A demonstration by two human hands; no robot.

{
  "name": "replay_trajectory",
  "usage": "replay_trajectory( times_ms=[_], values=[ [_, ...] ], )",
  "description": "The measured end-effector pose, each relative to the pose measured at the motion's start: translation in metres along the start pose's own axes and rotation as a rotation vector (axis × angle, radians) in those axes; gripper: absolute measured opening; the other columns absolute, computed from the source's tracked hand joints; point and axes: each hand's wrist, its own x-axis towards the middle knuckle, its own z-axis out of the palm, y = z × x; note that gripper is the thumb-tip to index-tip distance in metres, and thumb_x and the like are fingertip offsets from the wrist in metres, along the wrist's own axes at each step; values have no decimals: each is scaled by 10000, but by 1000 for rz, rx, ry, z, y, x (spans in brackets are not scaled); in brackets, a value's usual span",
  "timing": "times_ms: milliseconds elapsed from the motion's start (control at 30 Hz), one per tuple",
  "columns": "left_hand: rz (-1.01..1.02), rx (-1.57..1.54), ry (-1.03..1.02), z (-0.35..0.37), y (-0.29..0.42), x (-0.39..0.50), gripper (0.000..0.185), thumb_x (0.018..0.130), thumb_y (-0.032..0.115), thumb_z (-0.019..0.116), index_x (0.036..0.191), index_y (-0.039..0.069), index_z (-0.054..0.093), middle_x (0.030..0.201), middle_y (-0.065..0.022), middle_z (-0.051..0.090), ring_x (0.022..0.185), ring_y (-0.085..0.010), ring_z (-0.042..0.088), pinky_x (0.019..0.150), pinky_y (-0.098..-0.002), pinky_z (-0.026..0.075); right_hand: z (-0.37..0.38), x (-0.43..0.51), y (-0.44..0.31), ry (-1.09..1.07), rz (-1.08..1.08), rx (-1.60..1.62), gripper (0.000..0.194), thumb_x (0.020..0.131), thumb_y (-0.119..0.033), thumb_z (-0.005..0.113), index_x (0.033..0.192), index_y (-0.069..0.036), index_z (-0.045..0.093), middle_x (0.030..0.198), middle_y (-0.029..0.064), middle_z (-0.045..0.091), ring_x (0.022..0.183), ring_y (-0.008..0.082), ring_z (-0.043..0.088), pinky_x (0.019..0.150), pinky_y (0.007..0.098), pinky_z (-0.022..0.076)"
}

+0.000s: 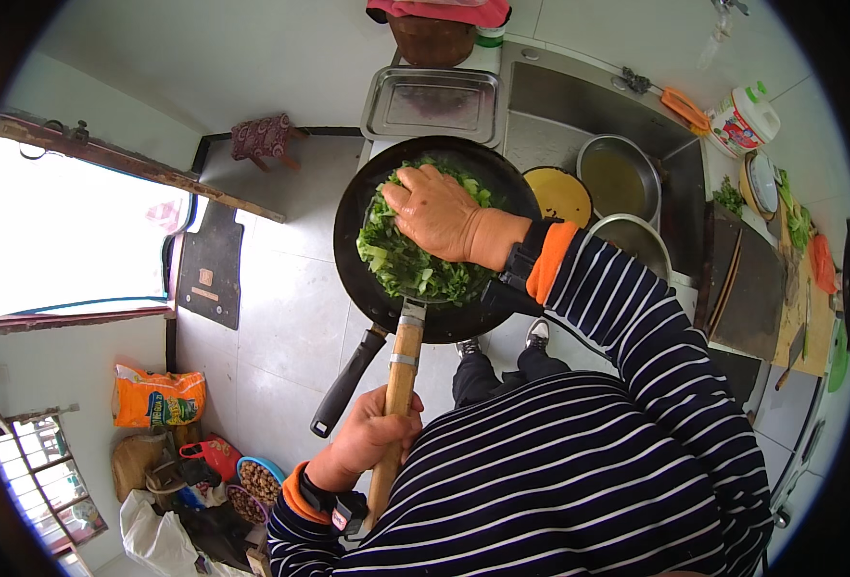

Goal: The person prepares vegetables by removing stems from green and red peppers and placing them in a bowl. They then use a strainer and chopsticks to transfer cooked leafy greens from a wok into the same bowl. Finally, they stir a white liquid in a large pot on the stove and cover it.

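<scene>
Chopped leafy greens (425,278) are heaped over a black frying pan (356,278) in front of me. My right hand (432,209) lies palm down on the heap, its fingertips sunk in the leaves, so I cannot tell whether they grip any. In my left hand (378,436) is the wooden handle (401,375) of a utensil with metal bands. Its head lies under the greens and is mostly hidden. Left of that handle, the pan's own black handle (349,382) sticks out untouched. What supports the pan is hidden beneath it.
Behind the pan is a metal tray (432,104). A steel sink (569,86) to the right holds a yellow basin (558,191) and a metal pot of liquid (616,177). Farther right, a knife (793,353) lies on a cutting board (803,303). A patterned stool (262,137) stands on the floor.
</scene>
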Motion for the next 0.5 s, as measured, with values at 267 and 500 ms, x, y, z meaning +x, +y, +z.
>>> replay_trajectory(
  times_ms=[267, 500],
  values=[
    [8, -47, -17, -6, -8, 3, 264, 769, 13, 586, 1019, -45, 523, 685, -73, 563, 516, -142, 525, 468, -259, 446, -35, -50, -11, -124, -49, -43, 554, 909, -231, 583, 1397, -23, 423, 1371, 268, 403, 1261, 450, 396, 1092, 512, 292],
    [7, 2, -10, -3, -5, 6, 257, 766, 13, 552, 1013, -47, 514, 665, -77, 548, 494, -149, 508, 456, -263, 437, 0, -48, -13, -96, -261, -53, 465, 906, -165, 575, 1297, 76, 503, 1290, 254, 486, 1252, 388, 425, 1138, 475, 275]
  ],
)
